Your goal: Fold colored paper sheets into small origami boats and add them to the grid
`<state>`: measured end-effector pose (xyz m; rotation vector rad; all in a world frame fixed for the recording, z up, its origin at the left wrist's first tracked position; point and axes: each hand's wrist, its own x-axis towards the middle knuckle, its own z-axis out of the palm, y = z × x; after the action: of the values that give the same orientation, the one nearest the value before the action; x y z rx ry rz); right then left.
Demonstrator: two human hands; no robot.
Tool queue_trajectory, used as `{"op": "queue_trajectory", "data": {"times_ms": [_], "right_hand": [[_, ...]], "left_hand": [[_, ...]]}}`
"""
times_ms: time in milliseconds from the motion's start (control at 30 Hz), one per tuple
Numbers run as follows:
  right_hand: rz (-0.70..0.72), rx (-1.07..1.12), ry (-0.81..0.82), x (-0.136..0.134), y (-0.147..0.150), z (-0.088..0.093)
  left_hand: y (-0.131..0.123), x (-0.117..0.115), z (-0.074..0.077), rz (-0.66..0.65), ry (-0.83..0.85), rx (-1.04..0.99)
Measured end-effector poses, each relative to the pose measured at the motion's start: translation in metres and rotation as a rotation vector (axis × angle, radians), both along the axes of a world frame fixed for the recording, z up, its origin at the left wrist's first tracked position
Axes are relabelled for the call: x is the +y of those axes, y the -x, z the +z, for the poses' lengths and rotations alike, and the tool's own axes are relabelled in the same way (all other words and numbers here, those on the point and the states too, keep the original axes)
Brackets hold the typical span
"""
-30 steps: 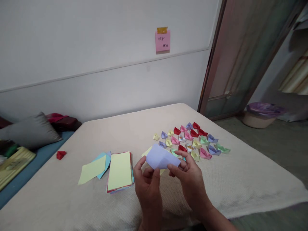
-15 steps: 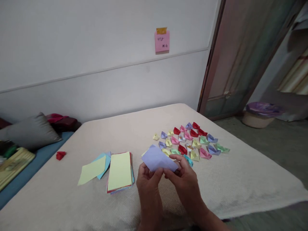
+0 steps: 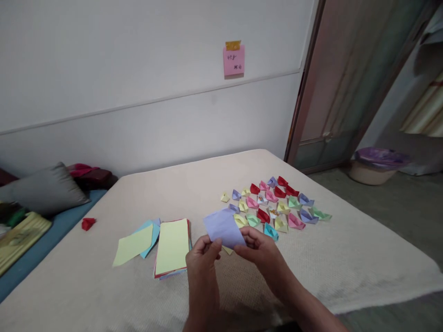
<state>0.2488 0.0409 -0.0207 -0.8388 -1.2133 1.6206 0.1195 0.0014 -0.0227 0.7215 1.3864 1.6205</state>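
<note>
Both my hands hold a lavender sheet of paper [image 3: 224, 228] just above the cloth-covered table [image 3: 346, 267]. My left hand [image 3: 202, 260] pinches its lower left edge. My right hand [image 3: 259, 251] pinches its lower right edge. A corner of a yellow sheet [image 3: 227, 250] shows under the lavender sheet. Left of my hands lies a stack of coloured paper [image 3: 172, 246] with a yellow sheet on top. Beyond my hands sit several small folded paper boats [image 3: 277, 203] in red, pink, yellow, green, blue and lavender.
A loose yellow sheet [image 3: 133, 245] and a blue sheet [image 3: 151, 230] lie left of the stack. A red folded piece [image 3: 87, 223] rests at the table's left edge. A grey cushion [image 3: 44, 189] sits far left. A pink note [image 3: 234, 59] hangs on the wall. A basin [image 3: 375, 165] stands on the floor.
My hands have moved down and a little left with the lavender sheet. The sheet now shows flatter than a second ago.
</note>
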Motion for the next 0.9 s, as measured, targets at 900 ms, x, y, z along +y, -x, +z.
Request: {"op": "queue_trajectory", "data": {"times_ms": [900], "right_hand": [[-0.014,0.138,0.095,0.000,-0.003,-0.005]], "left_hand": [[-0.012,-0.003,-0.004,-0.045,-0.116,0.247]]}}
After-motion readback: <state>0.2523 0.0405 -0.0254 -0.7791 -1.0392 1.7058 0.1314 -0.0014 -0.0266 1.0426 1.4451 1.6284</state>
